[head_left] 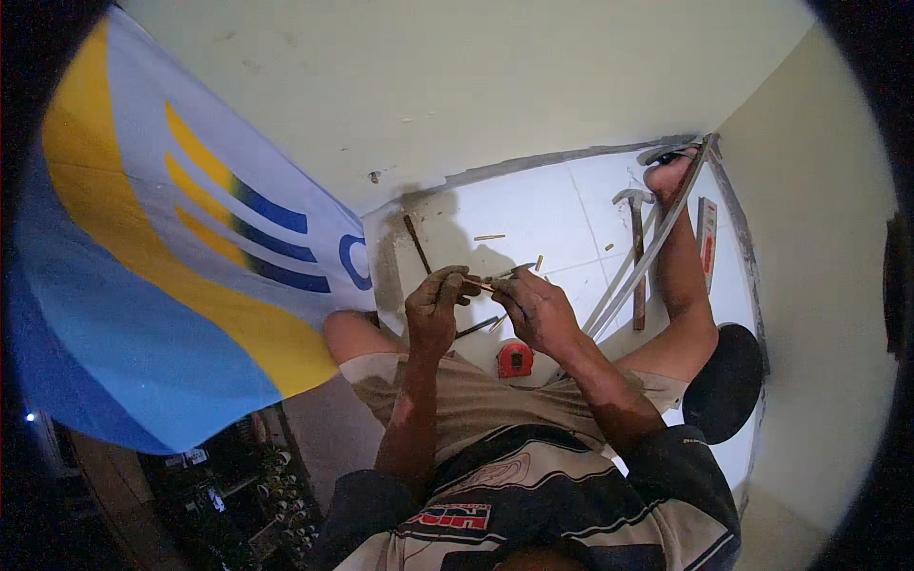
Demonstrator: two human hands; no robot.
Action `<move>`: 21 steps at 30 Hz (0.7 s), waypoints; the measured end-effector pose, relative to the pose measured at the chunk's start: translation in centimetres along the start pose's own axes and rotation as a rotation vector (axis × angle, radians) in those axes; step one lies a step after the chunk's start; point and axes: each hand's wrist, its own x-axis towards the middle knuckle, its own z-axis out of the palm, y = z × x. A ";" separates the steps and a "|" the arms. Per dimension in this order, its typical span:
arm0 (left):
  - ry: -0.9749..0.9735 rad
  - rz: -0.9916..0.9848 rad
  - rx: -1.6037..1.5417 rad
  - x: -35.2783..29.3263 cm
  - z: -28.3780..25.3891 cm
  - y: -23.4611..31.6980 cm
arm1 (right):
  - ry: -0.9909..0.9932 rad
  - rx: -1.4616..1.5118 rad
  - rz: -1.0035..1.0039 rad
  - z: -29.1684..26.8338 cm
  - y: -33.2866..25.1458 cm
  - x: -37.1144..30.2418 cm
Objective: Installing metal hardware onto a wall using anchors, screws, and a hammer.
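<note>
In front of my lap, both hands meet at a thin copper-coloured rod [484,285]. My left hand [438,303] pinches its left end between the fingers. The fingers of my right hand [539,312] close around the other end. A slim grey pointed piece [510,272] shows beside the right fingertips; I cannot tell whether that hand grips it. Short brass-coloured pieces [489,237] lie scattered on the white tiled floor beyond my hands. A dark slender rod [415,242] rests past my left hand. Below the hands sits a red tape measure [515,360], near a black bar [477,327].
To the right lie a claw hammer [638,257], long metal bars [630,277] and a red-and-grey level-like tool [706,241], around my outstretched leg. A black rounded object [724,384] stands by the right wall. A large blue, yellow and white banner [219,257] hangs at left.
</note>
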 end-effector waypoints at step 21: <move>0.015 0.030 -0.044 -0.5 0.9 0.4 | 0.045 0.270 0.071 0.2 -1.0 -0.6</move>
